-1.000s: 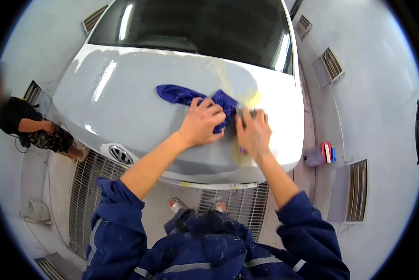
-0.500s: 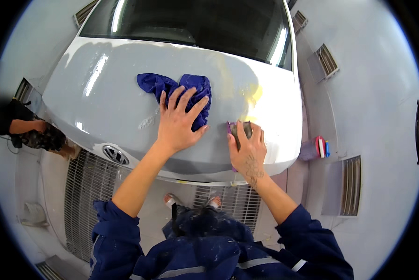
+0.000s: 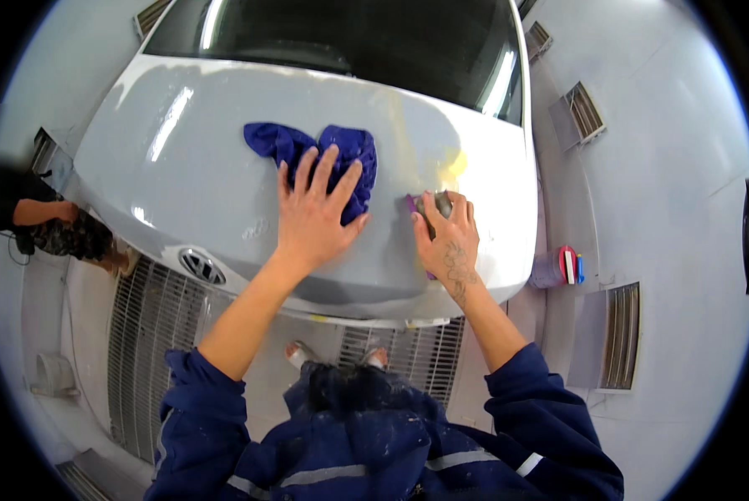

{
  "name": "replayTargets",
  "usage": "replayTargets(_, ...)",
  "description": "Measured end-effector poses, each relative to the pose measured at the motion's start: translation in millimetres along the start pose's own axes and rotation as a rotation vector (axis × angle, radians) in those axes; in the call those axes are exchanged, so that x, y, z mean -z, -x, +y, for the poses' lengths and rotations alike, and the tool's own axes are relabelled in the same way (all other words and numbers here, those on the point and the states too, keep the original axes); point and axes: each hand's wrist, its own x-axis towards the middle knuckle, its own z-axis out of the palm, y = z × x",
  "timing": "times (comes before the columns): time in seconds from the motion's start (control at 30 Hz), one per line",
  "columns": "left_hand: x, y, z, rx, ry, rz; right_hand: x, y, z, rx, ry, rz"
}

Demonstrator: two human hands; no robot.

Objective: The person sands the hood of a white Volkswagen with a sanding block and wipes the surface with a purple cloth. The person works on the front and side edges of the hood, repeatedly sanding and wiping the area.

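Left hand (image 3: 314,219) flat on blue cloth (image 3: 354,150), fingers spread wide, pressing not gripping. Cloth lies bunched on grey middle of car panel (image 3: 170,179), part of it poking out past the fingertips. Right hand (image 3: 451,242) holds grey block (image 3: 442,204), fingers curled over it; purple sheet (image 3: 410,203) shows at block's left edge. Block sits on panel, right of cloth, well apart from it, just below yellow patch (image 3: 455,165). Dark window (image 3: 333,37) beyond panel. Tub (image 3: 548,270) with red lid right of car. Another person (image 3: 45,213) at left, beside car. Grating (image 3: 153,359) underfoot.
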Motion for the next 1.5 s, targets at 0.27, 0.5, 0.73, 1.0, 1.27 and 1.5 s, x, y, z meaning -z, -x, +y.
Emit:
replayTargets(0.27,-2.5,2.8,5.7,0.045,0.002,-0.031,-6.4,-7.4,16.5,0.011,0.044,-0.028)
replayTargets(0.5,-8.6,3.4,4.2,0.098,-0.012,0.003,-19.4,10.9,-16.2,0.118,-0.036,0.099)
replayTargets(0.73,-4.8,11.0,-4.9,0.091,-0.016,-0.009,-32.6,-11.3,-13.0,0.091,-0.063,0.090)
replayTargets(1.0,-4.7,9.7,-5.7,0.079,0.010,0.010,-21.0,-21.9,12.9,0.133,-0.080,0.044)
replayTargets(1.27,-7.9,8.9,5.0,0.090,0.020,0.018,3.3,-4.6,17.8,0.136,-0.069,-0.062)
replayTargets(1.5,-7.5,9.7,3.7,0.113,-0.025,0.003,25.0,64.8,13.6,0.151,-0.063,-0.131)
